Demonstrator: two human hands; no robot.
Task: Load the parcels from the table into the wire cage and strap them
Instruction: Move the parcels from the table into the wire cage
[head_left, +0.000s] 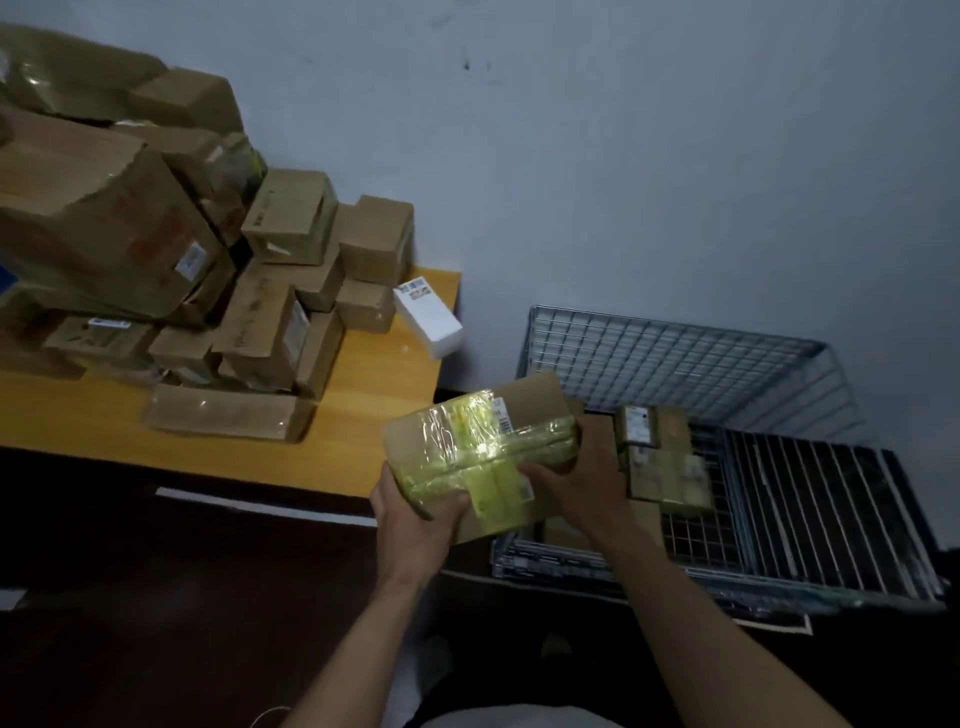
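head | brown cardboard parcel banded in glossy yellow-green tape (483, 447) held over the near-left corner of the silver wire cage (675, 358) | our left hand (415, 519) and right hand (587, 483) both curl round its lower edges | risk: slick tape, so we judge it may slip onto the small taped boxes (660, 462) inside the cage

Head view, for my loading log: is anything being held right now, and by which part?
Both hands hold one yellow-taped parcel: left hand at its near-left corner, right hand at its right end.
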